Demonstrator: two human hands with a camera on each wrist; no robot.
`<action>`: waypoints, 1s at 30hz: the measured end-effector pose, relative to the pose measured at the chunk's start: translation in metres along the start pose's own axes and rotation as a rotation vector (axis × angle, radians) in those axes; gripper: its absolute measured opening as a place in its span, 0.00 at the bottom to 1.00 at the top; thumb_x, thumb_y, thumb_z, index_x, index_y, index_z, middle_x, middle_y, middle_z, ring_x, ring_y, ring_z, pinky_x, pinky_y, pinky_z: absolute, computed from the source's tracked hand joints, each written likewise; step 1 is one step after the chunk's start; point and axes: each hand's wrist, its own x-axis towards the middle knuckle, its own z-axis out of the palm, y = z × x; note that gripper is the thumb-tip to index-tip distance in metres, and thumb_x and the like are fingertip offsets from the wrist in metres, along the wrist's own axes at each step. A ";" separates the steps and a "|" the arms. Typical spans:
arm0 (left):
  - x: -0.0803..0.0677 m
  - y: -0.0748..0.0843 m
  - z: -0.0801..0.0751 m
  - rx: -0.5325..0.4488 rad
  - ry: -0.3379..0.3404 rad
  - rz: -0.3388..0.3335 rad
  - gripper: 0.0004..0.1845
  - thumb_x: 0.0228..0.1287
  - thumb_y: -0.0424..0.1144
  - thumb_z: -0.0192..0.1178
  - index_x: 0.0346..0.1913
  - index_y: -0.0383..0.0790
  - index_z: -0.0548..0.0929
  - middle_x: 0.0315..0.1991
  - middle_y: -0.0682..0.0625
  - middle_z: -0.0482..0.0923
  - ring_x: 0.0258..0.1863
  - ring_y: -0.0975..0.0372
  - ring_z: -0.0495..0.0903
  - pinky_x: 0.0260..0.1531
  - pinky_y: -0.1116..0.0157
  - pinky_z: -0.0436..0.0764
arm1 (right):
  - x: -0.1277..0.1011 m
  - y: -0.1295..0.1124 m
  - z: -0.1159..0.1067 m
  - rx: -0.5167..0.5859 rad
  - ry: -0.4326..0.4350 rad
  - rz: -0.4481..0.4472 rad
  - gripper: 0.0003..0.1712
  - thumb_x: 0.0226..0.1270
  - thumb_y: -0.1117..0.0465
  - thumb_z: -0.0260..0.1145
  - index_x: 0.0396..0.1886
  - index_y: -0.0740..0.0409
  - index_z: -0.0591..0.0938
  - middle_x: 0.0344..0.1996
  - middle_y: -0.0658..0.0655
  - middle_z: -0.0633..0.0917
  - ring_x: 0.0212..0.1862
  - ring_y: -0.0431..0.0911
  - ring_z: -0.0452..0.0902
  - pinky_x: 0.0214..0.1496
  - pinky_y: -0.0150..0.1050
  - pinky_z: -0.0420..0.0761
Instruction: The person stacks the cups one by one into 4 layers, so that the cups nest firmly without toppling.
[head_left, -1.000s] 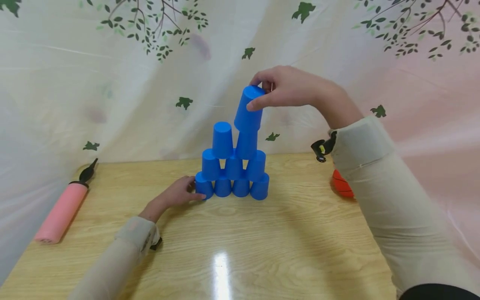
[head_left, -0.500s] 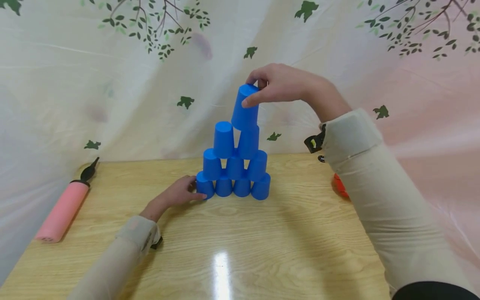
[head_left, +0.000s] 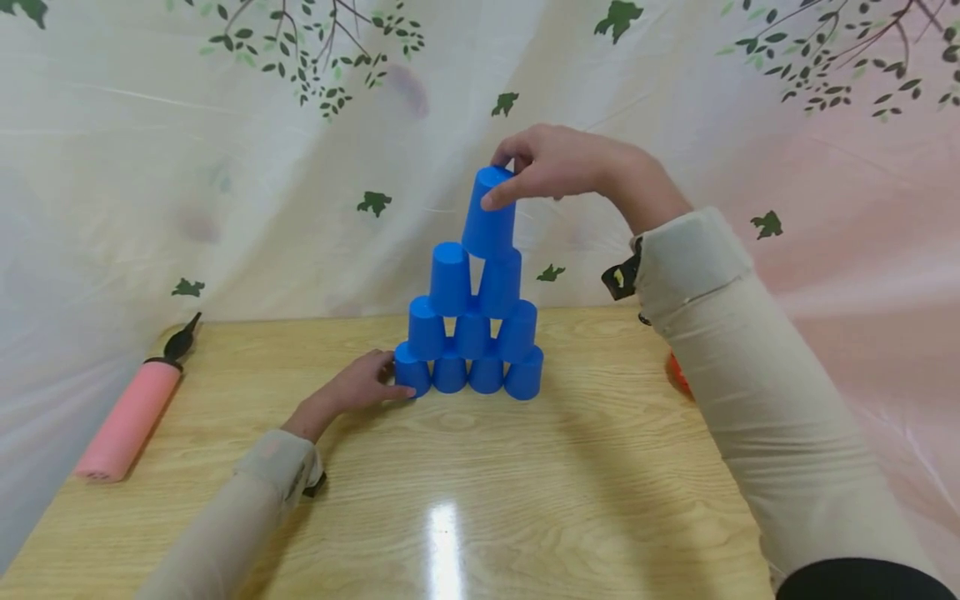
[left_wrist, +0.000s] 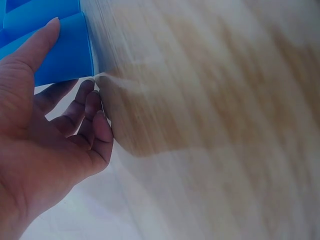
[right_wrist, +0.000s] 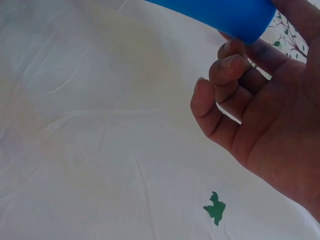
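Observation:
Upside-down blue cups form a pyramid: several in the bottom row, three above, then two (head_left: 450, 279). My right hand (head_left: 558, 162) grips the top cup (head_left: 487, 223) near its closed end, thumb on the near side. That cup tilts slightly, and its rim overlaps the right cup (head_left: 499, 283) of the two-cup row. In the right wrist view, the cup (right_wrist: 230, 17) sits between thumb and fingers. My left hand (head_left: 362, 385) holds the bottom-left cup (head_left: 412, 371) from its left side. The left wrist view shows the thumb along this cup (left_wrist: 70, 55), the other fingers curled behind it.
A pink hand pump (head_left: 131, 421) with a black nozzle lies on the wooden table (head_left: 600, 492) at the left. Part of a red object (head_left: 678, 375) shows behind the right sleeve. A white curtain (head_left: 285, 200) with leaf prints hangs behind the table.
My right hand has moved slightly left and up with the top cup, which now sits more centrally over the two-cup row. The left hand stays at the bottom-left cup.

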 end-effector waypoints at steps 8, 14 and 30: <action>0.000 0.001 -0.001 0.002 0.001 0.004 0.34 0.63 0.55 0.68 0.64 0.37 0.74 0.57 0.39 0.80 0.56 0.47 0.79 0.58 0.46 0.78 | 0.005 0.000 -0.001 0.015 -0.007 0.007 0.46 0.65 0.33 0.62 0.74 0.54 0.65 0.63 0.60 0.78 0.57 0.55 0.74 0.54 0.49 0.80; -0.001 0.001 -0.001 -0.002 -0.007 -0.003 0.36 0.63 0.56 0.68 0.66 0.37 0.72 0.59 0.39 0.79 0.57 0.46 0.78 0.59 0.45 0.78 | 0.008 -0.001 0.000 0.016 -0.015 0.004 0.45 0.65 0.33 0.62 0.74 0.54 0.66 0.63 0.60 0.78 0.57 0.54 0.74 0.53 0.48 0.79; -0.002 0.001 -0.001 -0.012 0.000 -0.007 0.34 0.63 0.55 0.68 0.65 0.38 0.73 0.58 0.39 0.79 0.58 0.47 0.79 0.59 0.45 0.78 | 0.014 -0.008 0.002 0.015 -0.041 -0.005 0.46 0.65 0.34 0.63 0.74 0.54 0.65 0.61 0.59 0.79 0.56 0.54 0.75 0.55 0.48 0.80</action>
